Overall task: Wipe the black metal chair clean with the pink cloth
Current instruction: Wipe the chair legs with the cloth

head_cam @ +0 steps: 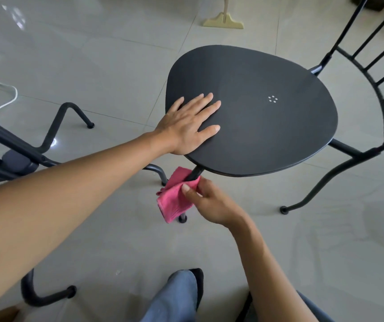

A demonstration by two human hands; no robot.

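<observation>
Black metal chair [267,126] with the rounded flat seat stands on the pale grey tiled floor [107,66], its barred back off to the right and its front leg [192,175] nearest the person. Closest in, a knee in blue jeans [174,296] juts up from below, with bare tile between it and that leg. The right hand [212,203] has thumb and fingers pinched on the crumpled pink cloth [174,196], which is wrapped round the front leg just beneath the seat's near rim. Above it, the left hand [186,126] lies flat with fingers spread, pressing on the seat's left edge. To the left, a second dark tubular metal frame [54,133] stands near, its feet close to the chair. Beyond the seat the tiles lie open up to a cream plastic stand base [223,20].
</observation>
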